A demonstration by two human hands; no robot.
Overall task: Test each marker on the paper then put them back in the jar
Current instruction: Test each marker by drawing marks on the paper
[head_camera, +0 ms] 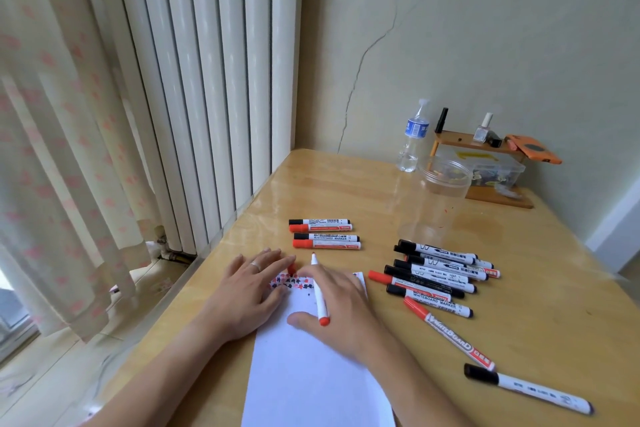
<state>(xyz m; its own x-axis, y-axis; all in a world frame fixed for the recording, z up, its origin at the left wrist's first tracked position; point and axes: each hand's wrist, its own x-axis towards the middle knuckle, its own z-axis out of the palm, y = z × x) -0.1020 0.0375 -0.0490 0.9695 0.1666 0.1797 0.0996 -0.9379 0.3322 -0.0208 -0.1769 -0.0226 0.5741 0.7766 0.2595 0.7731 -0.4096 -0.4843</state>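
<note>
Plainly, the right hand [341,308] gripped an uncapped red marker [319,291], its fingers curled round the white barrel, the red tip pointing away from the person and the red end plug toward them. The left hand [247,291] lay flat with straight fingers on the far left corner of the paper [311,378], a ring on one finger; a small red cap [292,267] showed at its fingertips, though whether the fingers pinched it could not be told. Between the two hands the paper's far edge carried a band of small red and black test marks.

Just beyond the hands lay four capped markers [325,234] in two pairs, black cap over red cap; one read "WHITEBOARD MARKER". To the right of the right hand sat a loose pile of markers [440,270] with black and red caps, some also printed "WHITEBOARD MARKER". Nearer the person, a red marker [448,334] read "WHITEBOARD", touching a black-capped marker [526,388].

Farther off beyond the pile stood the clear jar [438,204], open, no markers in it. Behind it stood a water bottle [414,135] with a blue label, unreadable, and a wooden shelf [478,144] over a clear box [498,172] of small mixed items.
</note>
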